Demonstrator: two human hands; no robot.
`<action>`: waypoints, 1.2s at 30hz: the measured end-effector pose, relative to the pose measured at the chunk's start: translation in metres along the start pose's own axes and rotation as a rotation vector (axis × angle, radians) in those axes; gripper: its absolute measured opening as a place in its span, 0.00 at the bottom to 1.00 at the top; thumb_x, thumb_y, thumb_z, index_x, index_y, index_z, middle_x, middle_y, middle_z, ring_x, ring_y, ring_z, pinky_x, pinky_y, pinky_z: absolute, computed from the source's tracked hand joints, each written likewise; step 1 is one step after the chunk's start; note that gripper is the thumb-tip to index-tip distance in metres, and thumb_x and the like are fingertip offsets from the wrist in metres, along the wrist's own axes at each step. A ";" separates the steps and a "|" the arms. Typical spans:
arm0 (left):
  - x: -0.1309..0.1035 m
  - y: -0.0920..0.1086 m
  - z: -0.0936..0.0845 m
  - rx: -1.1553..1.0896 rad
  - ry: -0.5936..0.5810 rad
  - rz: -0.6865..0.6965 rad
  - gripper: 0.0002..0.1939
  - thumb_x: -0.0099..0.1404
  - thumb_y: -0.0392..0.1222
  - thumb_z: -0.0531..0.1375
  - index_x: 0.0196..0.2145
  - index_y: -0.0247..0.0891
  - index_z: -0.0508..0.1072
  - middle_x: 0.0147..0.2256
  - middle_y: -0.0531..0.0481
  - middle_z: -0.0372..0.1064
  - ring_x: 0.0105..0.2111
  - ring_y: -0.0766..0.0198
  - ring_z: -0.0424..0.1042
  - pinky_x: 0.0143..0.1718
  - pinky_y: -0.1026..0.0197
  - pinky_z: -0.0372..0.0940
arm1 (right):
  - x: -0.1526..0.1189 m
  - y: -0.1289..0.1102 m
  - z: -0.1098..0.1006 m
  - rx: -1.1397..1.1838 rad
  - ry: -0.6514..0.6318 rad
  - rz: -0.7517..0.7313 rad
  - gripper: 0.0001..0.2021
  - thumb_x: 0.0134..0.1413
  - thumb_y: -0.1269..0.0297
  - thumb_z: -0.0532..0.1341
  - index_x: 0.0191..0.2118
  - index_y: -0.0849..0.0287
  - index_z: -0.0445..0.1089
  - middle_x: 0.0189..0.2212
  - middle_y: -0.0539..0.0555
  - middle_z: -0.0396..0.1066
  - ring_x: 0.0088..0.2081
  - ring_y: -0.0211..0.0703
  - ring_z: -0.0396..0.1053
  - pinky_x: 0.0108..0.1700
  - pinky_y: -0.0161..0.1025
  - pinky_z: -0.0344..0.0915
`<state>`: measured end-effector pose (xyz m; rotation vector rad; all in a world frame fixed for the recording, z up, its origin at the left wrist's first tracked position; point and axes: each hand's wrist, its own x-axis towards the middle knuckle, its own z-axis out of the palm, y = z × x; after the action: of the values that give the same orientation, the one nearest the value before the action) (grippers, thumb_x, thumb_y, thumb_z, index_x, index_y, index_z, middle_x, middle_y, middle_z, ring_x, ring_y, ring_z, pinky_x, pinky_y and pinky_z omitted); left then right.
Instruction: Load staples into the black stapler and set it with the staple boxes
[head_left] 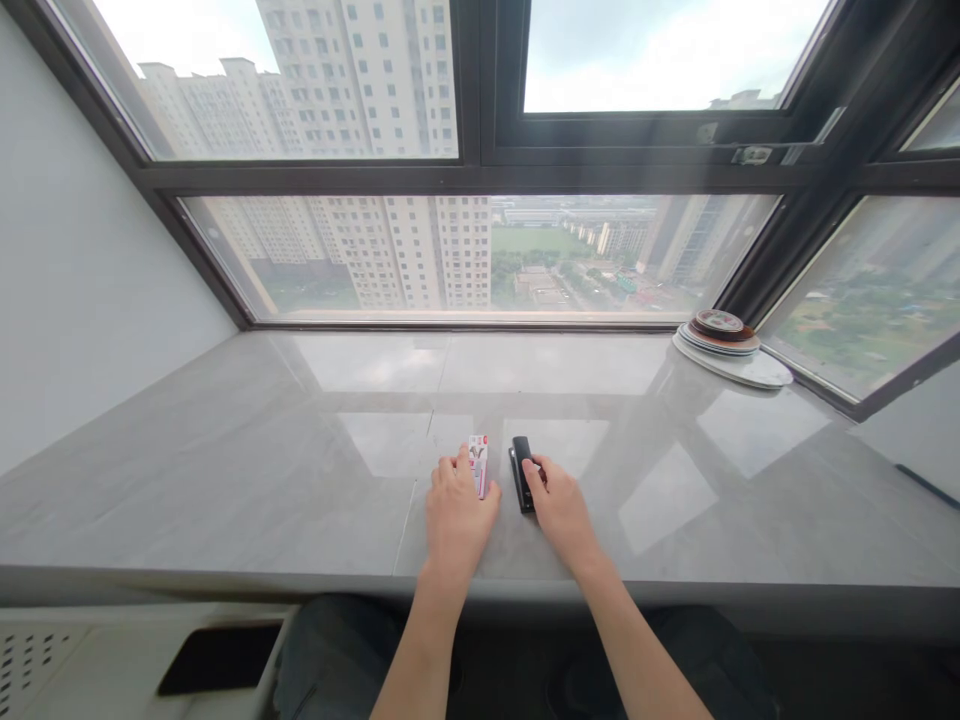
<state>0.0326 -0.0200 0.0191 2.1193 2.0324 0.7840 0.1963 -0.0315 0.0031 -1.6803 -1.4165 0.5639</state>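
Note:
A small white box with red and pink print (478, 462) lies on the grey stone ledge, a little left of centre. My left hand (456, 512) is closed around its near end, fingers on the left side and thumb on the right. Just to the right of the box is a black stapler (520, 452), its length pointing away from me. My right hand (559, 506) grips it from the right, with the fingertips partly hidden behind the hand. A narrow gap separates the box from the stapler.
A stack of plates (731, 358) stands in the ledge's far right corner by the dark window frame (465, 178). The glossy ledge (225, 480) ends at a front edge below my wrists. A white perforated surface (97, 665) is at lower left.

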 end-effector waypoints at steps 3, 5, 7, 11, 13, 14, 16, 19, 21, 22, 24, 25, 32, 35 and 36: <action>-0.002 -0.008 -0.001 -0.056 0.016 -0.019 0.27 0.67 0.48 0.60 0.62 0.42 0.66 0.48 0.41 0.68 0.48 0.51 0.72 0.48 0.54 0.66 | -0.002 0.024 -0.027 0.027 0.008 0.052 0.26 0.67 0.41 0.51 0.50 0.56 0.75 0.32 0.55 0.77 0.33 0.47 0.73 0.36 0.39 0.63; 0.001 -0.021 -0.005 -0.105 0.038 -0.045 0.25 0.68 0.49 0.59 0.61 0.42 0.67 0.49 0.42 0.68 0.46 0.52 0.73 0.47 0.55 0.67 | -0.005 0.036 -0.038 0.069 0.010 0.095 0.28 0.66 0.39 0.52 0.51 0.58 0.75 0.33 0.55 0.77 0.32 0.47 0.72 0.35 0.39 0.64; 0.008 -0.041 -0.010 -0.133 0.070 -0.066 0.26 0.67 0.49 0.60 0.61 0.41 0.67 0.50 0.42 0.68 0.47 0.52 0.73 0.47 0.56 0.67 | -0.009 0.043 -0.042 0.106 0.013 0.127 0.29 0.64 0.38 0.53 0.51 0.58 0.75 0.33 0.55 0.77 0.31 0.47 0.72 0.34 0.39 0.64; 0.034 -0.092 -0.020 -0.096 0.158 -0.137 0.28 0.65 0.50 0.61 0.60 0.39 0.69 0.51 0.42 0.69 0.47 0.51 0.73 0.50 0.54 0.67 | -0.014 0.044 -0.042 0.125 0.037 0.147 0.29 0.64 0.38 0.54 0.52 0.58 0.75 0.32 0.55 0.76 0.30 0.46 0.70 0.33 0.38 0.63; 0.047 -0.114 -0.022 -0.075 0.160 -0.174 0.26 0.64 0.51 0.61 0.58 0.40 0.71 0.50 0.42 0.69 0.46 0.51 0.73 0.49 0.53 0.67 | -0.015 0.042 -0.041 0.132 0.043 0.156 0.30 0.63 0.37 0.55 0.52 0.59 0.75 0.31 0.54 0.76 0.29 0.45 0.70 0.32 0.38 0.63; 0.052 -0.121 -0.022 -0.078 0.147 -0.180 0.25 0.64 0.51 0.61 0.57 0.40 0.72 0.50 0.42 0.69 0.46 0.51 0.73 0.49 0.53 0.67 | -0.015 0.041 -0.041 0.137 0.043 0.161 0.30 0.63 0.37 0.55 0.52 0.59 0.75 0.30 0.54 0.76 0.29 0.45 0.70 0.31 0.38 0.63; 0.056 -0.131 -0.023 -0.109 0.119 -0.171 0.24 0.64 0.52 0.61 0.55 0.41 0.73 0.48 0.43 0.70 0.46 0.52 0.73 0.48 0.54 0.67 | -0.015 0.041 -0.041 0.148 0.038 0.171 0.30 0.62 0.37 0.55 0.52 0.58 0.75 0.29 0.53 0.75 0.28 0.45 0.69 0.31 0.38 0.63; 0.048 -0.140 -0.026 -0.134 0.164 -0.146 0.23 0.66 0.55 0.60 0.54 0.42 0.73 0.47 0.45 0.70 0.46 0.53 0.72 0.49 0.54 0.67 | -0.015 0.042 -0.042 0.145 0.031 0.187 0.31 0.62 0.36 0.55 0.53 0.59 0.76 0.27 0.53 0.74 0.27 0.45 0.69 0.30 0.38 0.63; 0.036 -0.148 -0.031 -0.098 0.223 -0.159 0.24 0.66 0.55 0.60 0.56 0.42 0.72 0.46 0.45 0.69 0.46 0.53 0.71 0.50 0.53 0.66 | -0.014 0.042 -0.042 0.123 0.038 0.187 0.32 0.62 0.36 0.55 0.52 0.59 0.76 0.28 0.53 0.75 0.27 0.45 0.69 0.30 0.38 0.63; 0.029 -0.153 -0.034 -0.070 0.237 -0.174 0.25 0.66 0.55 0.60 0.57 0.43 0.70 0.45 0.45 0.69 0.46 0.52 0.71 0.50 0.52 0.66 | -0.014 0.042 -0.041 0.109 0.044 0.182 0.31 0.62 0.36 0.54 0.52 0.59 0.76 0.29 0.54 0.75 0.27 0.45 0.69 0.30 0.38 0.63; 0.015 -0.161 -0.040 -0.005 0.212 -0.208 0.26 0.65 0.54 0.61 0.58 0.43 0.69 0.44 0.45 0.69 0.45 0.50 0.70 0.50 0.50 0.66 | -0.014 0.040 -0.040 0.074 0.054 0.162 0.31 0.62 0.37 0.54 0.52 0.59 0.76 0.30 0.54 0.76 0.28 0.45 0.70 0.31 0.39 0.63; 0.008 -0.162 -0.042 0.031 0.188 -0.222 0.26 0.65 0.54 0.61 0.58 0.43 0.70 0.44 0.44 0.68 0.46 0.49 0.69 0.50 0.49 0.66 | -0.014 0.039 -0.039 0.050 0.057 0.149 0.30 0.62 0.37 0.55 0.53 0.58 0.75 0.31 0.54 0.76 0.29 0.45 0.70 0.32 0.39 0.64; -0.020 -0.080 -0.030 0.080 0.225 -0.090 0.18 0.71 0.50 0.57 0.55 0.47 0.74 0.52 0.41 0.65 0.54 0.46 0.63 0.55 0.45 0.61 | -0.020 0.026 -0.038 -0.093 0.019 0.066 0.28 0.59 0.42 0.60 0.57 0.55 0.71 0.30 0.51 0.74 0.30 0.45 0.70 0.34 0.38 0.64; -0.018 -0.034 -0.012 -0.016 0.104 0.069 0.15 0.71 0.48 0.57 0.53 0.49 0.74 0.52 0.43 0.65 0.53 0.49 0.65 0.54 0.47 0.61 | -0.023 0.022 -0.040 -0.088 0.005 0.051 0.26 0.60 0.44 0.59 0.57 0.55 0.72 0.29 0.50 0.73 0.30 0.44 0.70 0.34 0.39 0.64; -0.015 -0.025 -0.007 -0.031 0.078 0.091 0.16 0.71 0.48 0.57 0.54 0.50 0.74 0.52 0.44 0.65 0.53 0.49 0.65 0.54 0.47 0.61 | -0.024 0.021 -0.040 -0.083 0.001 0.049 0.26 0.60 0.44 0.59 0.56 0.55 0.72 0.29 0.50 0.73 0.30 0.44 0.70 0.34 0.39 0.64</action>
<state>0.0076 -0.0340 0.0104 2.2111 1.9586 0.9192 0.2330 -0.0667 0.0035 -1.7844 -1.4184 0.5373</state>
